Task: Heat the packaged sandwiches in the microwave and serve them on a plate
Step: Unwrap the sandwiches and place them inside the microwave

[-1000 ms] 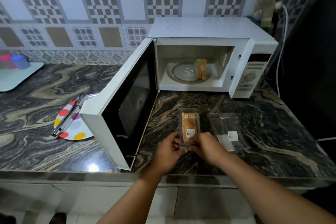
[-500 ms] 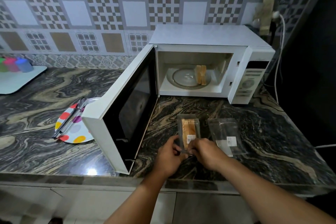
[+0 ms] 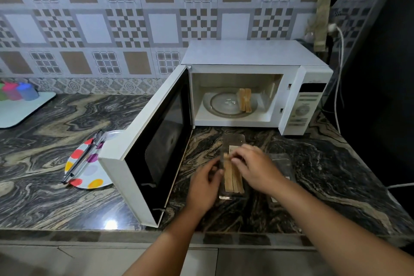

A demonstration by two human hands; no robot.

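While hands (image 3: pixel 228 177) flank it, clear plastic box (image 3: pixel 233 195) shows layered sandwich (image 3: pixel 233 177)

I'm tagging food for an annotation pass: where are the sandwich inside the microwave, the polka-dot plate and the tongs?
sandwich inside the microwave (image 3: pixel 244 102), head view: on the bread's cut side.
polka-dot plate (image 3: pixel 93 177), head view: bare area right of the tongs.
tongs (image 3: pixel 84 157), head view: middle of the metal arms.

We see the swung-out microwave door (image 3: pixel 156 152) walling off the polka-dot plate (image 3: pixel 89 170) and tongs (image 3: pixel 84 159) to our left; the microwave cavity (image 3: pixel 235 96) gapes ahead, one sandwich (image 3: pixel 244 102) standing on its turntable (image 3: pixel 224 105).
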